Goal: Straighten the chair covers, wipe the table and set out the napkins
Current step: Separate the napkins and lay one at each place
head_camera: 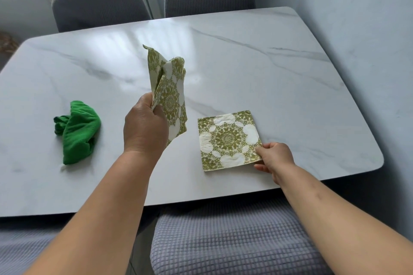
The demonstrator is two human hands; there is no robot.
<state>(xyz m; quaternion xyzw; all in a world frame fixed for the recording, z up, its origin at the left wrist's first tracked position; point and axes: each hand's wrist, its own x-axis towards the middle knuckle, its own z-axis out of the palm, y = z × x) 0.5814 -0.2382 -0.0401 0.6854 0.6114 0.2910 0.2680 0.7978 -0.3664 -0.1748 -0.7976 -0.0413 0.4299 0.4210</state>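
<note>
Pinches a corner of the laid napkin [228,139] with the right hand [273,158], lower right on the tabletop [268,62]; grips spare napkins [169,94] upright in the left hand [145,123], mid-frame. Looks like the setting-out step; next likely calls for releasing and placing another elsewhere.

No readable text, labels, brands or numbers in view. Only print is an olive-green medallion ornament on the flat napkin [229,139] and the napkin bunch [171,98]: pattern, not lettering.
</note>
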